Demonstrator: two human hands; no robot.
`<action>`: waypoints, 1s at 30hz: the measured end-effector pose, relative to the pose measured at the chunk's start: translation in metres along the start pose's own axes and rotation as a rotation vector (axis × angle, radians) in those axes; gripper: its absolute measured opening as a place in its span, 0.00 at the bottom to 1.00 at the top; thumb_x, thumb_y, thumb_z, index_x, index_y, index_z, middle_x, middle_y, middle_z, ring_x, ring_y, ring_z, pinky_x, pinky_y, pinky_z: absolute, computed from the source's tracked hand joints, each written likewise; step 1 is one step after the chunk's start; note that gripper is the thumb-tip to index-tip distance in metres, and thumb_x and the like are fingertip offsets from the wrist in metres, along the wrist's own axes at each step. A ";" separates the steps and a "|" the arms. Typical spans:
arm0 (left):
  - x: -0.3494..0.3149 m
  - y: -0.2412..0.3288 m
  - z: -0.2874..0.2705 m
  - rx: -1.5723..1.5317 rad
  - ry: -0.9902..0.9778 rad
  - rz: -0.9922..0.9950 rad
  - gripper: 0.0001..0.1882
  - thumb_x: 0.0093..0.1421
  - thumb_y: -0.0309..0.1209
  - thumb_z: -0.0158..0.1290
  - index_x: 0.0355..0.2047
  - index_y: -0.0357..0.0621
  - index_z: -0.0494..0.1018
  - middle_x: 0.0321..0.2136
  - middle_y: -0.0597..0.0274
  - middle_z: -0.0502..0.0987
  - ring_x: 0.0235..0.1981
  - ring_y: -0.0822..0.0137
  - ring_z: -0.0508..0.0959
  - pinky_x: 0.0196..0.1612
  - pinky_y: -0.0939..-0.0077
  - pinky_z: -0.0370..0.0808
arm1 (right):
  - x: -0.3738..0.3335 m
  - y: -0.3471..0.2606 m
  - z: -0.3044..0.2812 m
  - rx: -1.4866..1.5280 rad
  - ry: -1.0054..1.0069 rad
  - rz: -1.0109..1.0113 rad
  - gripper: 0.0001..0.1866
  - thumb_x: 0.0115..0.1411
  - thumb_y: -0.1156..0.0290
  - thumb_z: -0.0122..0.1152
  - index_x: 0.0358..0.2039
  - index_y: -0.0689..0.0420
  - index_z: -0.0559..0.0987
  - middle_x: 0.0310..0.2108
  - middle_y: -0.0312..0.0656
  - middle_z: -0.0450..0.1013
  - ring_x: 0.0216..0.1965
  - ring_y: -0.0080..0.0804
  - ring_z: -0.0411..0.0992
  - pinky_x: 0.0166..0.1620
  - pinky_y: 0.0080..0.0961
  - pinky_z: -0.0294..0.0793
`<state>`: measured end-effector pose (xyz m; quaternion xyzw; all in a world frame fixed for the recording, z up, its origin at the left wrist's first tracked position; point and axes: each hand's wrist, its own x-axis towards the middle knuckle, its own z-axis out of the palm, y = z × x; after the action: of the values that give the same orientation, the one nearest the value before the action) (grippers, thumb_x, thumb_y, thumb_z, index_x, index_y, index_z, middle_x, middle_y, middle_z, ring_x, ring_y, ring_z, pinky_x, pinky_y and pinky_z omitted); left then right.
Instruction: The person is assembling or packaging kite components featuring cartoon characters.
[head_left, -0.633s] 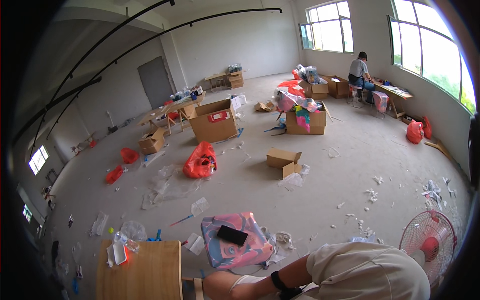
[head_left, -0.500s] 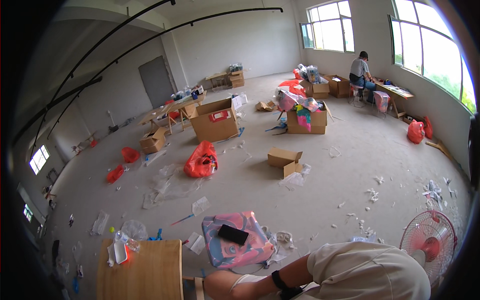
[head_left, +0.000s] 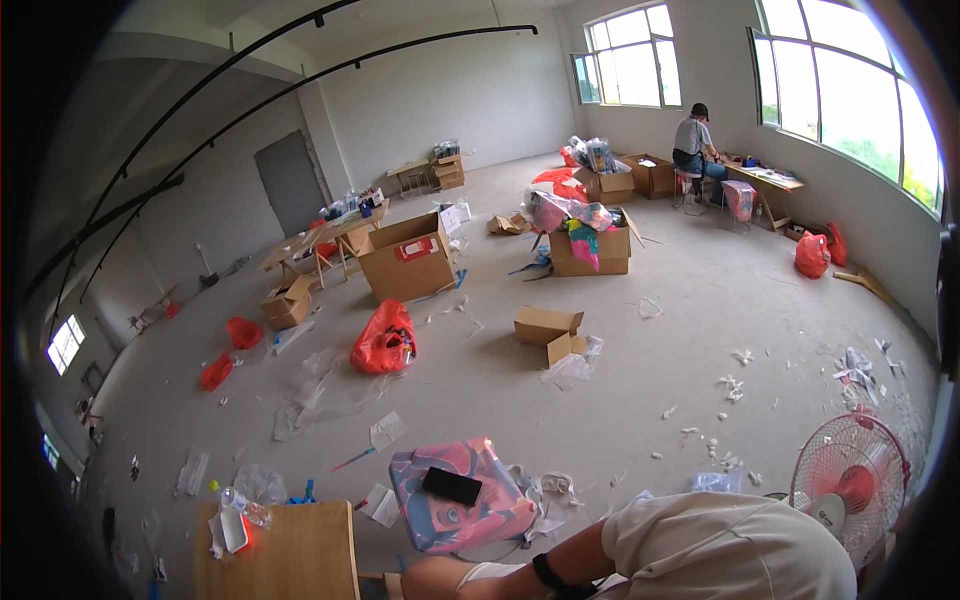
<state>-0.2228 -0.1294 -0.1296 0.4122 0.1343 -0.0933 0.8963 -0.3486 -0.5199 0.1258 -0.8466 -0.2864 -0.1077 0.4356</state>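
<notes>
Neither of my hands shows; their fingers lie outside the picture. At the lower edge a bare arm (head_left: 515, 577) with a black wristband (head_left: 546, 572) shows in part, beside beige cloth (head_left: 725, 545) of my clothing. Close by stands a stool with a pink and blue patterned cover (head_left: 440, 525), and a black phone (head_left: 452, 486) lies on it. Left of the stool is a light wooden tabletop (head_left: 285, 560). A clear plastic bottle (head_left: 247, 508) lies at its far left corner, next to a small white and red tray-like item (head_left: 234, 532).
A pink fan (head_left: 850, 475) stands at the right. Cardboard boxes (head_left: 410, 262), red plastic bags (head_left: 385, 340) and plastic scraps lie over the grey floor. An open small carton (head_left: 548, 330) sits mid-floor. By the far windows a person (head_left: 692, 145) sits at a workbench (head_left: 765, 177).
The whole view has shifted slightly, so the room's things sit a little farther left and lower. The phone, stool and bottle keep their places relative to each other.
</notes>
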 end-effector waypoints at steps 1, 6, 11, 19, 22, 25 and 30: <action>0.000 -0.002 0.002 0.056 0.048 0.010 0.43 0.64 0.69 0.42 0.69 0.57 0.63 0.63 0.47 0.68 0.59 0.39 0.70 0.56 0.37 0.70 | -0.001 0.004 0.004 0.011 0.021 -0.017 0.16 0.56 0.55 0.62 0.26 0.56 0.83 0.24 0.53 0.78 0.26 0.54 0.76 0.34 0.47 0.76; 0.002 -0.008 0.009 0.170 0.136 0.037 0.37 0.67 0.64 0.42 0.67 0.54 0.65 0.58 0.50 0.70 0.52 0.45 0.71 0.50 0.44 0.72 | -0.003 0.015 0.014 0.024 -0.056 0.088 0.16 0.55 0.55 0.62 0.27 0.56 0.83 0.25 0.53 0.78 0.27 0.54 0.76 0.34 0.47 0.76; 0.003 -0.008 0.003 0.299 0.203 0.063 0.32 0.69 0.59 0.42 0.64 0.52 0.68 0.52 0.54 0.73 0.46 0.50 0.72 0.45 0.52 0.73 | 0.000 0.011 0.012 0.049 0.058 -0.037 0.15 0.55 0.56 0.62 0.26 0.56 0.82 0.24 0.53 0.77 0.26 0.54 0.76 0.34 0.47 0.76; 0.003 -0.008 -0.025 0.588 0.297 0.177 0.25 0.74 0.50 0.41 0.60 0.48 0.71 0.44 0.59 0.77 0.36 0.59 0.75 0.36 0.64 0.77 | -0.001 0.009 0.011 0.046 -0.023 0.059 0.14 0.55 0.56 0.62 0.26 0.55 0.81 0.22 0.53 0.76 0.25 0.54 0.75 0.33 0.48 0.75; 0.004 -0.001 -0.034 0.714 0.269 0.260 0.22 0.76 0.47 0.41 0.58 0.46 0.73 0.41 0.61 0.78 0.33 0.62 0.76 0.33 0.69 0.78 | -0.001 0.018 0.020 0.022 -0.038 0.068 0.14 0.55 0.57 0.62 0.26 0.55 0.80 0.23 0.53 0.77 0.26 0.54 0.75 0.33 0.48 0.75; 0.003 -0.006 -0.026 0.512 0.364 0.126 0.20 0.75 0.48 0.43 0.54 0.47 0.73 0.37 0.62 0.77 0.29 0.65 0.74 0.29 0.70 0.75 | -0.002 0.022 0.023 0.029 -0.026 0.057 0.13 0.55 0.57 0.62 0.27 0.55 0.80 0.24 0.53 0.77 0.26 0.54 0.75 0.33 0.47 0.75; -0.014 0.007 0.002 0.132 0.523 -0.134 0.17 0.73 0.49 0.47 0.46 0.49 0.73 0.31 0.65 0.75 0.23 0.69 0.71 0.23 0.72 0.71 | -0.003 0.022 0.024 0.014 -0.042 0.061 0.13 0.55 0.58 0.63 0.28 0.55 0.80 0.24 0.53 0.77 0.27 0.54 0.75 0.34 0.47 0.75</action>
<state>-0.2341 -0.1260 -0.1186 0.4700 0.3818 -0.0515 0.7941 -0.3399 -0.5116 0.0958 -0.8538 -0.2703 -0.0747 0.4385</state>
